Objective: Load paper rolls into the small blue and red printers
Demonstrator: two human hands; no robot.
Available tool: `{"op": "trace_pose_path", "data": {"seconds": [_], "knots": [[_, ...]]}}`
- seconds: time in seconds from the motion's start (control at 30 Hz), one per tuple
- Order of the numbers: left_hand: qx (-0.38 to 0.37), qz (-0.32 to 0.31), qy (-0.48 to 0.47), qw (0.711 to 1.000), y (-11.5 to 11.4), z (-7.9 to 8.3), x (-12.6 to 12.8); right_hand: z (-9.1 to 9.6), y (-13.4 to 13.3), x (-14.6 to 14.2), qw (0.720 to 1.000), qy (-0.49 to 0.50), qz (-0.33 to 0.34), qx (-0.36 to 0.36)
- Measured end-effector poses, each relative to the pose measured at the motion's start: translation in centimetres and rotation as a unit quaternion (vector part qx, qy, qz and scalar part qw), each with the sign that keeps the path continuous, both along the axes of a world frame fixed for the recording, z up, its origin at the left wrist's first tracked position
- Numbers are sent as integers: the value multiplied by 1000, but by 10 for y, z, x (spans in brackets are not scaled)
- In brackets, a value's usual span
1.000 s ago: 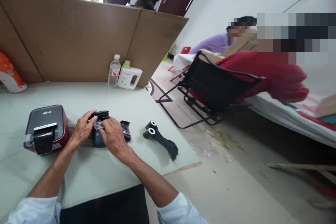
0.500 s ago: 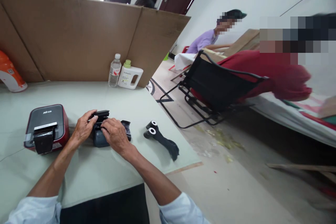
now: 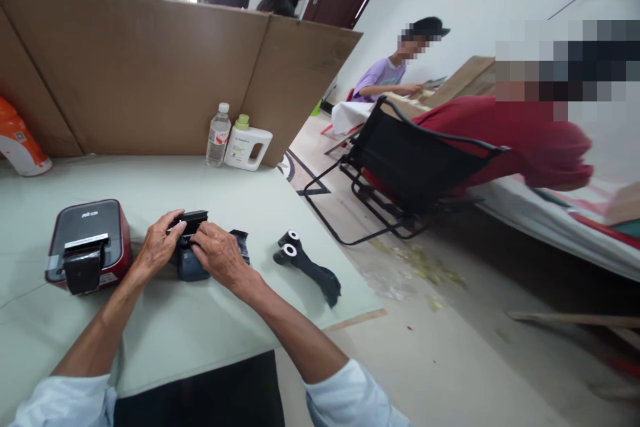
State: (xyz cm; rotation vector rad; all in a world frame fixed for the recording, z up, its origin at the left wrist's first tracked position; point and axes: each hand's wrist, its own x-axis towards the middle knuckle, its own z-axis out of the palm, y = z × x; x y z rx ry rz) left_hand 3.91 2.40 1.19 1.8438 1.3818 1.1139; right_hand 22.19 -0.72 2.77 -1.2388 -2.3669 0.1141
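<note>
A small dark blue-black label printer stands on the table with its black lid raised. My left hand grips the lid's left side, thumb in front and fingers behind. My right hand reaches into the opening from the right, its fingers bent and close together. Whatever lies under those fingertips is hidden. A crumpled black strip shows just behind my right hand. Farther right lie two rolls of black ribbon with white cores, their loose tail trailing toward the table edge.
A larger red and black printer is on the left. A water bottle, a white jug and an orange bottle stand before a cardboard screen. Two people sit at the right, one in a black folding chair.
My right hand has shifted slightly up and back at the printer's opening. My left hand stays on the lid. The person in purple has leaned back to the left.
</note>
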Motion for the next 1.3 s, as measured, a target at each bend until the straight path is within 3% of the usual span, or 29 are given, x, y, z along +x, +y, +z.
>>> {"op": "trace_pose_path", "data": {"seconds": [0.3,0.83,1.17,1.3], "knots": [[-2,1,1,1000,-1,0,0,0,-3,0,1000,16,2,-14],[-9,-4,1,1000,-1,0,-1,-14,-6,8,995,80,33,56],[3,-2,-4,1000,0,-3,0,-21,2,11,997,63,34,27],[6,-4,-3,1000,1,-3,-1,-20,5,9,997,30,40,50]]}}
